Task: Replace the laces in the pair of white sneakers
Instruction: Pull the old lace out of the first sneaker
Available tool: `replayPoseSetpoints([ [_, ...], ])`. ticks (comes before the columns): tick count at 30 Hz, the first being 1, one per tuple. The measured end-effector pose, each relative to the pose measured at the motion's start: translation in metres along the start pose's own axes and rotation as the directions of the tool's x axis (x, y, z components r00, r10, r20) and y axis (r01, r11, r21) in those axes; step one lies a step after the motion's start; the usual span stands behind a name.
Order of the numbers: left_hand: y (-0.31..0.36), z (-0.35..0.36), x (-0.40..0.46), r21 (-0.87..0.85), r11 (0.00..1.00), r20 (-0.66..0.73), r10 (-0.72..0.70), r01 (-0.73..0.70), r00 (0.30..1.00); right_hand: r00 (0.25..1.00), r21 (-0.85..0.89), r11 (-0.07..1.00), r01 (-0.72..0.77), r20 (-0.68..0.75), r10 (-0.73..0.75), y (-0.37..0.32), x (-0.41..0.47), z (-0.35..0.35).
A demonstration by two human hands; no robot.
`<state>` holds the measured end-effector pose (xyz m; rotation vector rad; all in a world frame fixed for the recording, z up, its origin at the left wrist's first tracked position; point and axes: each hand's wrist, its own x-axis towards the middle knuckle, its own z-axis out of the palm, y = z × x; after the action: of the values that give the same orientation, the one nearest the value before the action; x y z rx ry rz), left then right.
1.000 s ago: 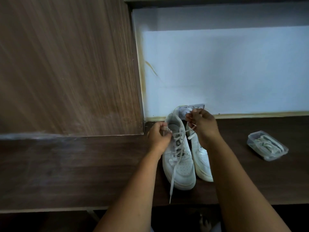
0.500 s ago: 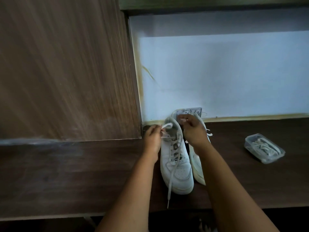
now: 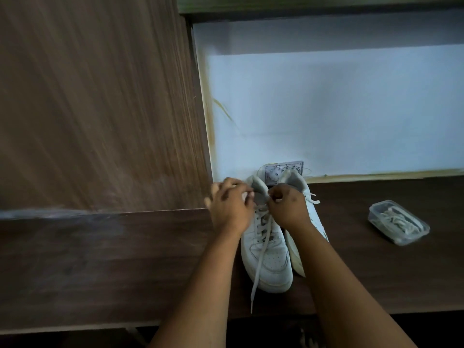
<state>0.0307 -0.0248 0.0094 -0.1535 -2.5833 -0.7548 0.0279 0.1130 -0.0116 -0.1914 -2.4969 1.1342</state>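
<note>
Dark wood-grain tabletop point(image 3: 100, 267) fills the lower frame, under a wooden panel point(image 3: 95, 101) at upper left and a pale wall point(image 3: 326, 109) at upper right. Just below centre, two white sneakers point(image 3: 270, 257) stand side by side, toes toward the bottom edge. Both hands meet at the nearer sneaker's collar: the left hand point(image 3: 232, 205) curls beside the tongue, its grip blurred; the right hand point(image 3: 288, 205) pinches the lace point(image 3: 258, 270), whose loose end trails past the toe. At right, well apart, a clear plastic container point(image 3: 399, 222) holds pale laces.

Dark wood-grain bench point(image 3: 100, 259); wood panel point(image 3: 95, 104) at left rear; white wall point(image 3: 326, 109); patterned socket plate point(image 3: 273, 172) at wall base.
</note>
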Motion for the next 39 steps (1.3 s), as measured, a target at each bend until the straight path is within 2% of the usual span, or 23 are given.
replayPoseSetpoints([
  [3,0.011,0.014,0.002,0.014,0.995,0.179,0.099,-0.103,0.979,0.992,0.154,0.981,-0.119,0.053,0.112,0.0,-0.001,-0.003],
  [5,0.013,0.017,0.004,0.107,0.989,0.326,0.061,-0.101,0.943,0.985,0.237,0.956,-0.171,0.058,0.162,0.002,-0.003,-0.001],
  [8,0.009,0.021,0.01,0.154,0.98,0.401,0.052,-0.123,0.915,0.973,0.325,0.917,-0.23,0.078,0.217,0.003,-0.004,-0.001],
  [10,0.013,0.021,0.01,0.052,0.998,0.41,0.009,-0.033,0.912,0.971,0.333,0.912,-0.239,0.098,0.218,0.004,-0.003,-0.002],
  [11,0.013,0.021,0.009,-0.112,0.983,0.426,-0.084,0.144,0.901,0.969,0.339,0.908,-0.244,0.106,0.221,0.003,-0.003,-0.003],
  [12,0.015,0.019,0.009,-0.346,0.844,0.486,-0.212,0.409,0.848,0.968,0.348,0.903,-0.252,0.11,0.227,0.003,-0.002,-0.003],
  [13,0.016,0.016,0.009,-0.537,0.569,0.579,-0.288,0.623,0.762,0.968,0.358,0.899,-0.252,0.109,0.228,0.002,-0.002,-0.003],
  [14,0.011,0.017,0.012,-0.613,0.295,0.648,-0.343,0.733,0.68,0.968,0.356,0.901,-0.25,0.104,0.227,0.003,-0.001,-0.002],
  [15,0.006,0.013,0.015,-0.638,0.111,0.689,-0.359,0.762,0.63,0.97,0.337,0.91,-0.242,0.098,0.221,0.003,-0.001,-0.001],
  [17,-0.004,0.008,0.019,-0.648,-0.04,0.723,-0.348,0.761,0.597,0.975,0.264,0.94,-0.218,0.091,0.201,0.002,0.0,0.001],
  [19,-0.004,-0.005,0.018,-0.647,-0.021,0.723,-0.336,0.762,0.604,0.982,0.223,0.958,-0.182,0.08,0.169,0.0,-0.001,0.003],
  [21,-0.003,-0.005,0.017,-0.657,0.086,0.684,-0.349,0.749,0.64,0.989,0.194,0.971,-0.138,0.08,0.125,-0.003,-0.002,0.003],
  [22,0.0,-0.003,0.015,-0.681,0.155,0.632,-0.368,0.715,0.682,0.991,0.177,0.977,-0.115,0.083,0.102,-0.005,-0.003,0.004],
  [24,-0.002,0.012,0.009,-0.698,0.375,0.433,-0.457,0.609,0.777,0.995,0.143,0.988,-0.066,0.085,0.055,-0.008,-0.006,0.006],
  [26,-0.001,0.019,0.006,-0.659,0.446,0.334,-0.549,0.606,0.766,0.997,0.119,0.993,-0.025,0.076,0.016,-0.011,-0.009,0.008],
  [27,0.0,0.016,0.006,-0.685,0.388,0.347,-0.572,0.617,0.744,0.997,0.119,0.993,-0.019,0.07,0.011,-0.012,-0.01,0.008],
  [28,0.002,0.009,0.008,-0.737,0.236,0.422,-0.572,0.634,0.704,0.998,0.118,0.993,-0.018,0.066,0.01,-0.013,-0.01,0.007],
  [29,-0.002,0.006,0.012,-0.748,0.04,0.552,-0.517,0.663,0.654,0.998,0.113,0.993,-0.023,0.068,0.016,-0.013,-0.01,0.007],
  [30,-0.006,-0.002,0.015,-0.718,-0.096,0.65,-0.445,0.689,0.616,0.997,0.112,0.993,-0.035,0.075,0.026,-0.014,-0.01,0.007],
  [33,-0.024,-0.019,0.018,-0.672,-0.277,0.739,-0.315,0.687,0.596,0.99,0.204,0.972,-0.119,0.104,0.099,-0.014,-0.011,0.009],
  [35,-0.032,-0.036,0.02,-0.752,-0.315,0.659,-0.338,0.579,0.672,0.982,0.238,0.955,-0.176,0.103,0.156,-0.014,-0.011,0.007],
  [36,-0.036,-0.048,0.025,-0.817,-0.289,0.576,-0.394,0.498,0.716,0.982,0.217,0.959,-0.185,0.09,0.169,-0.013,-0.01,0.005],
  [39,-0.054,-0.087,0.042,-0.945,-0.108,0.314,-0.561,0.308,0.766,0.983,0.15,0.973,-0.177,0.073,0.168,-0.01,-0.008,-0.007],
])
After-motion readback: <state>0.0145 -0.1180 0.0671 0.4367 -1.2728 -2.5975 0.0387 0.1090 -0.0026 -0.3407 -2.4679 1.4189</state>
